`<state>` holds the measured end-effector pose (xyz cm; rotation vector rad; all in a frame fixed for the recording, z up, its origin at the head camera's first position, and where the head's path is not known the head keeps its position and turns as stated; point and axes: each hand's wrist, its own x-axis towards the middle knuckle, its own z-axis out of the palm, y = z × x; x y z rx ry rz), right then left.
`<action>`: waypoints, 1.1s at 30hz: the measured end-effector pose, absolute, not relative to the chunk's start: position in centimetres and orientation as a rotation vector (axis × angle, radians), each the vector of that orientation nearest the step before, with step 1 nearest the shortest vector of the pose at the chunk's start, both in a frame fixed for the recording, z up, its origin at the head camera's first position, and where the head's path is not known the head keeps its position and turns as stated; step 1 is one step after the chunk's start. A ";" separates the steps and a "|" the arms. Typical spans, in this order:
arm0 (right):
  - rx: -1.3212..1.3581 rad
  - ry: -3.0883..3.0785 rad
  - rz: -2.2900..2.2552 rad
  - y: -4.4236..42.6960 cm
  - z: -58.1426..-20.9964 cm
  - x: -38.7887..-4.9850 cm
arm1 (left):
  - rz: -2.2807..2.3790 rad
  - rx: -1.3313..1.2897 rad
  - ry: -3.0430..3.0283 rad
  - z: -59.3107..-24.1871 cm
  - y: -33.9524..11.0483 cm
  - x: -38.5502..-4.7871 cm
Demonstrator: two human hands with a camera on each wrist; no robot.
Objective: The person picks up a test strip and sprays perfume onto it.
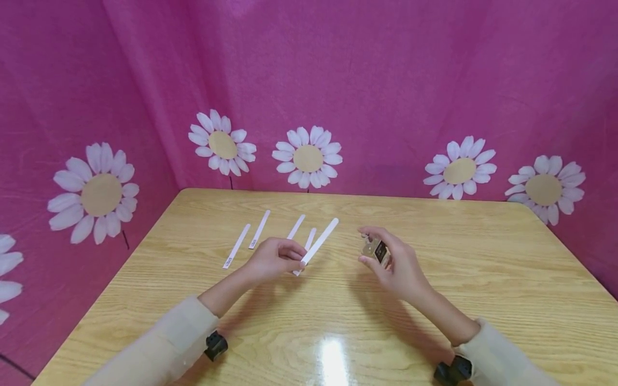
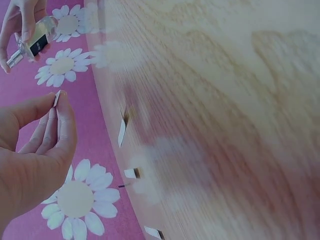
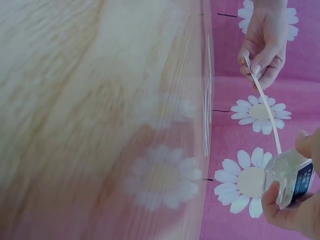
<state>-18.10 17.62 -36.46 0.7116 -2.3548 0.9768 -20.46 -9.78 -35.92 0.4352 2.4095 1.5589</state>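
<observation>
Left hand (image 1: 275, 260): thumb and fingertips pinching the lower end of one long flat white strip with a rounded tip (image 1: 321, 240), slanted up and away to the right.

Right hand (image 1: 403, 268): grasping one small clear glass bottle with a black label (image 1: 369, 247), held above the table, forefinger on its top. We see a gap between bottle and strip tip.

Four narrow white strips (image 1: 236, 246): lying left of the bottle, roughly parallel, the nearest partly behind the left hand, all within the far and left edges.

Rectangular pale wood-grain table (image 1: 507, 268): far edge beside a magenta cloth printed with white daisies (image 1: 376, 80); we note a wide stretch of wood from the right hand to the right edge.
</observation>
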 end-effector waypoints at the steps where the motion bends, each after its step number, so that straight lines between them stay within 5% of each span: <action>1: 0.713 -2.350 0.983 17.7 -36.5 -18.1 | 1.560 0.431 2.411 -35.9 -9.9 -20.4; 18: 0.718 -2.347 0.978 19.8 -36.5 -17.9 | 1.587 0.350 2.445 -37.6 -14.3 -20.2; 33: 0.684 -2.325 0.982 20.7 -36.8 -17.6 | 1.605 -0.031 2.445 -38.5 -16.5 -21.1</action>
